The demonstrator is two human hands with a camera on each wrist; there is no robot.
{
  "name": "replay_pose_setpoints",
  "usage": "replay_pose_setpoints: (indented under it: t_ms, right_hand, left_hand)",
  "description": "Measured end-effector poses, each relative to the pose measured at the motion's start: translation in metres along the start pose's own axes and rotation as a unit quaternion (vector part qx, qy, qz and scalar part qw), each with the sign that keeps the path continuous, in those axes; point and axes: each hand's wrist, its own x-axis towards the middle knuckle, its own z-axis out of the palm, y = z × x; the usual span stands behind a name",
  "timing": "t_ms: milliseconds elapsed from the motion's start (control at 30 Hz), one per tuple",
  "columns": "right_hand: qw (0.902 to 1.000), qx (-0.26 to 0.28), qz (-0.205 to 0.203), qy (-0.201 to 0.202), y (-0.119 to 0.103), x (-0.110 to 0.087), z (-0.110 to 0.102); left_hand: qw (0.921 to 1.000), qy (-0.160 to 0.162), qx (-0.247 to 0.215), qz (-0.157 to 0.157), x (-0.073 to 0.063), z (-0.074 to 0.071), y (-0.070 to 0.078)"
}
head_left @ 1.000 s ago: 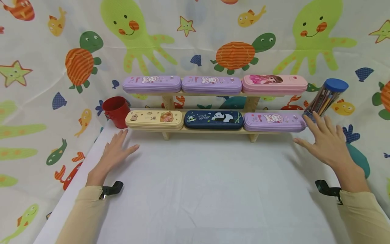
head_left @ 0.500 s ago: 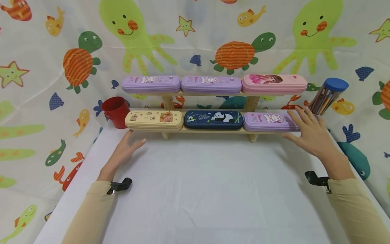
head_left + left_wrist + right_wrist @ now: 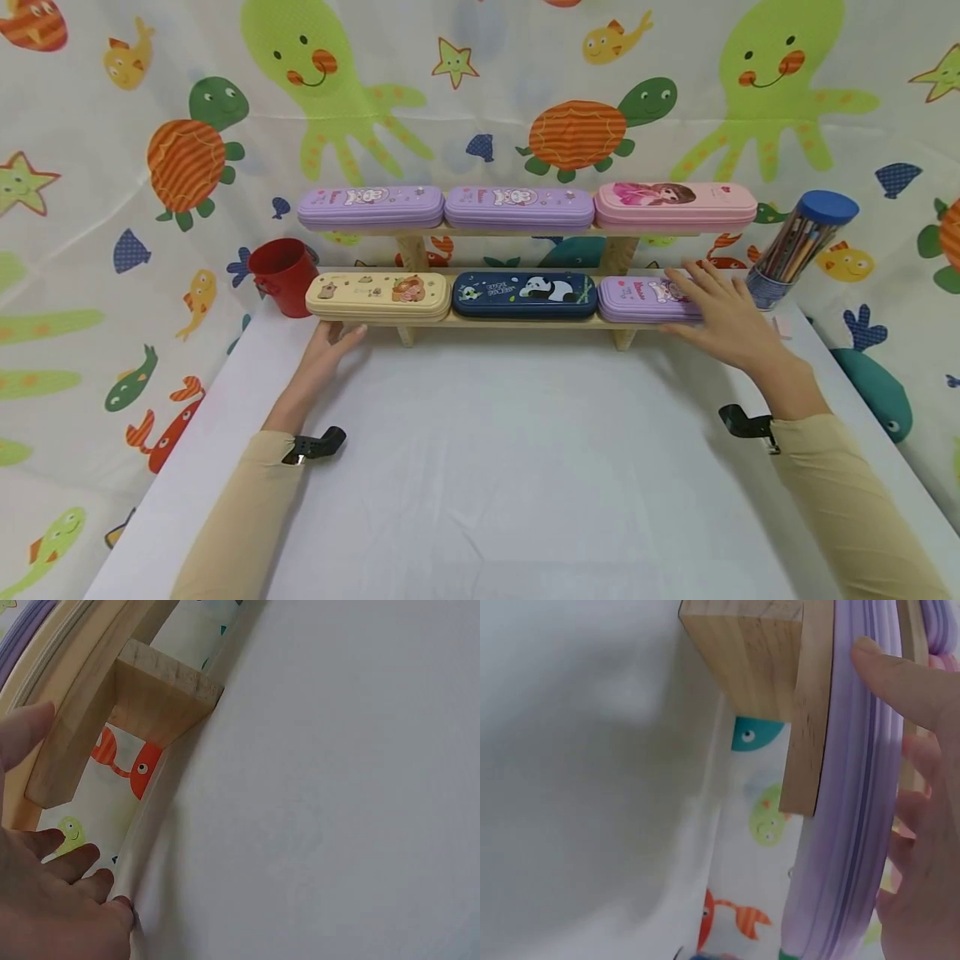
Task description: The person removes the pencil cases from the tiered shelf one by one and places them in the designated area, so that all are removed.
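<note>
In the head view, six-like rows aside, several zipped pencil cases lie on a two-tier wooden shelf (image 3: 525,323). My right hand (image 3: 731,327) spreads over the right end of the lower purple pencil case (image 3: 630,298). In the right wrist view its thumb (image 3: 907,682) lies along the case's front side and the fingers reach behind; contact is uncertain. At the lower left, my left hand (image 3: 322,354) is beside the yellow pencil case (image 3: 375,296), its fingertips partly hidden under the shelf end. The left wrist view shows those fingers (image 3: 75,862) extended below the shelf board, holding nothing.
A navy panda pencil case (image 3: 525,296) sits mid-row below. Two purple cases (image 3: 371,208) and a pink case (image 3: 675,208) line the upper tier. A red bucket (image 3: 283,275) stands left; a blue-lidded pen jar (image 3: 798,250) stands right. A patterned cloth (image 3: 480,83) hangs behind.
My right hand has moved left from near the pen jar to over the lower purple pencil case. My left hand has moved right and forward to the shelf's left end.
</note>
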Motion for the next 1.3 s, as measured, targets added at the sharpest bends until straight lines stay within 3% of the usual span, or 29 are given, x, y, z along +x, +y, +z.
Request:
replay_pose_setpoints:
  t_ms: [133,200,367,500,700,800,1100,1300]
  right_hand:
    - [0.9999,0.005,-0.008,-0.009,-0.004,0.008,0.004]
    - [0.9998,0.005,-0.008,-0.017,-0.006,0.011,0.005]
    - [0.9996,0.000,-0.020,-0.019,-0.011,0.015,0.004]
    - [0.9991,0.006,-0.033,-0.025,-0.014,0.017,0.002]
    - [0.9985,0.009,-0.038,-0.039,-0.013,0.020,-0.001]
    - [0.9981,0.013,-0.035,-0.048,-0.012,0.022,-0.003]
    - [0.9979,0.040,-0.022,-0.047,-0.015,0.013,-0.013]
    - [0.9980,0.048,0.015,-0.038,-0.012,0.002,-0.016]
  left_hand:
    - [0.9985,-0.003,-0.051,-0.021,0.003,0.005,0.004]
    - [0.9947,-0.012,-0.098,-0.029,0.005,0.008,0.006]
    - [0.9740,-0.034,-0.222,-0.030,0.009,0.014,0.009]
    - [0.9606,-0.035,-0.275,-0.013,0.008,0.019,0.010]
    - [0.9279,-0.037,-0.371,-0.006,0.009,0.023,0.011]
    - [0.9163,-0.032,-0.399,-0.016,0.009,0.025,0.011]
    - [0.8951,-0.034,-0.444,-0.014,0.008,0.029,0.014]
    - [0.8787,-0.023,-0.477,-0.017,0.008,0.032,0.016]
